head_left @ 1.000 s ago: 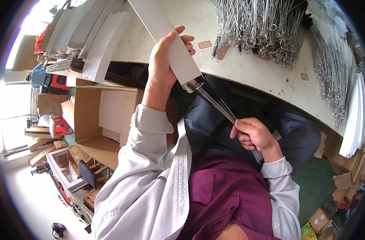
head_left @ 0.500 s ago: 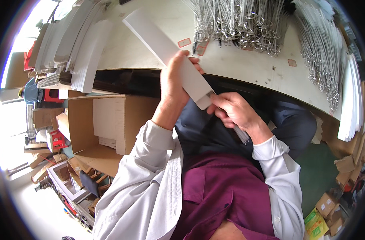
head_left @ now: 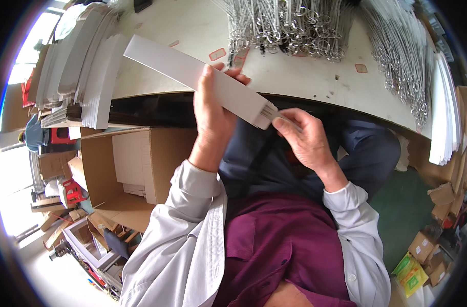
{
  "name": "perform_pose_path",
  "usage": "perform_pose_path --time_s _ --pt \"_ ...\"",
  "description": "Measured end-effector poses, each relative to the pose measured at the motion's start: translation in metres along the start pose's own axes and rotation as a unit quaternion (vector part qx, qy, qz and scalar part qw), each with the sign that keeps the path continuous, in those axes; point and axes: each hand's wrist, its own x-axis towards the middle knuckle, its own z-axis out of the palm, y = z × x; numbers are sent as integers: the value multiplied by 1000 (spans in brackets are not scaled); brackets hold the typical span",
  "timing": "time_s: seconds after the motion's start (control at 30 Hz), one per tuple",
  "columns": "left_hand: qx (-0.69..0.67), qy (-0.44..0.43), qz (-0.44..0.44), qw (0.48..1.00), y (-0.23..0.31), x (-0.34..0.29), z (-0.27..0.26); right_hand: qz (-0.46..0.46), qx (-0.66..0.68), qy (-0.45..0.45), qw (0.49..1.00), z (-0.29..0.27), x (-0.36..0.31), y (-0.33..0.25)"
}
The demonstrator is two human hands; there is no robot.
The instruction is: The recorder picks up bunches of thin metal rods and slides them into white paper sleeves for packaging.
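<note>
A long, slim white box (head_left: 167, 64) slants across the space in front of me, its far end up to the left above the table. My left hand (head_left: 210, 105) is wrapped round its middle, thumb on top. At the lower right end the box is open, and the ends of several thin metal rods (head_left: 266, 110) show inside. The fingers of my right hand (head_left: 310, 140) are pinched together at this opening, against an end flap. Their tips partly cover what they grip.
On the table (head_left: 295, 77) lie a large bundle of looped wire brushes (head_left: 290, 25) and another wire bundle (head_left: 402, 66). White flat boxes stand stacked at the left (head_left: 98, 82) and right (head_left: 443, 112). An open cardboard carton (head_left: 167, 158) at my left holds white boxes.
The rods that stuck out below my right hand have gone into the box, leaving only their ends visible. The box has tilted flatter, its far end swinging left and down.
</note>
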Motion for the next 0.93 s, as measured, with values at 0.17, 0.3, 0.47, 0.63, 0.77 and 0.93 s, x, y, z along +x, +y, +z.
perform_pose_path --time_s 0.17,0.3,0.47,0.63,0.77,0.93 --pt "39 -30 -24 998 -22 -30 5 16 22 -1 1000 9 10 -11" --pt "261 -126 -125 949 15 -50 -12 20 17 -24 999 -20 6 -13" --pt "663 -295 216 653 63 -89 -3 77 -17 -111 991 -36 3 -29" --pt "736 -400 245 489 47 -62 17 87 12 -177 980 -25 0 -35" --pt "741 -398 212 498 20 -58 -7 -27 -38 -73 996 -21 -4 -17" --pt "757 -345 227 506 12 -61 -9 22 -20 26 999 -41 -26 -15"
